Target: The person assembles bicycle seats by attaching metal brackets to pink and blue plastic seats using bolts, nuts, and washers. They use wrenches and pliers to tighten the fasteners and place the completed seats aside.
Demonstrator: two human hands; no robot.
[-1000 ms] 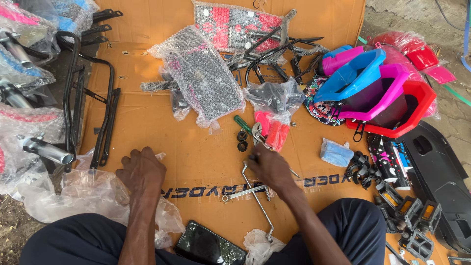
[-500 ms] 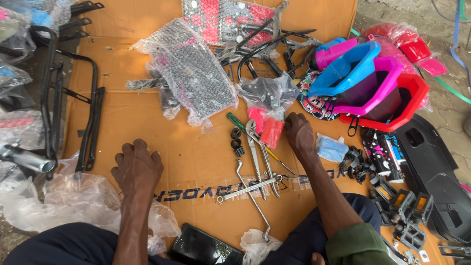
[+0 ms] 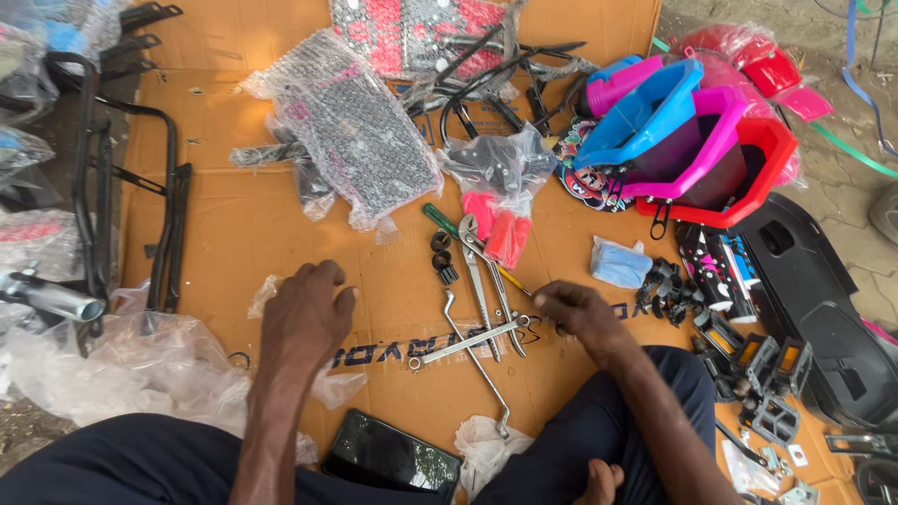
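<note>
Drawn back from the red grips toward the lap, the right hand (image 3: 575, 313) is now seen curled at the near end of the tool cluster, its fingertips pinched close by the head of the flat spanner (image 3: 465, 345); whether anything small is gripped there cannot be told. Flat on the cardboard sheet (image 3: 224, 224), left of the spanner, the left hand (image 3: 307, 313) is pressed down with loosely bent fingers and nothing is held by it.

The spanner is judged to be stiff, fairly heavy steel, smooth and possibly slippery, best taken at mid-shaft where it lies clear of the others. Across it are laid one bent socket wrench (image 3: 475, 360) and one pair of pliers (image 3: 482, 281), with one green-handled screwdriver (image 3: 449, 223) beyond. Just beyond the spanner's far side, about three small black nuts or bushings (image 3: 441, 254) can be counted.

Farther from the spanner, two red grips (image 3: 500, 229) in a clear bag, one bubble-wrapped patterned panel (image 3: 360, 140) and three stacked plastic baskets (image 3: 697, 140) in blue, magenta and red are seen. Right of the spanner, at least three black pedals (image 3: 772, 369) are heaped. One dark phone (image 3: 393, 458) is left nearest the person
</note>
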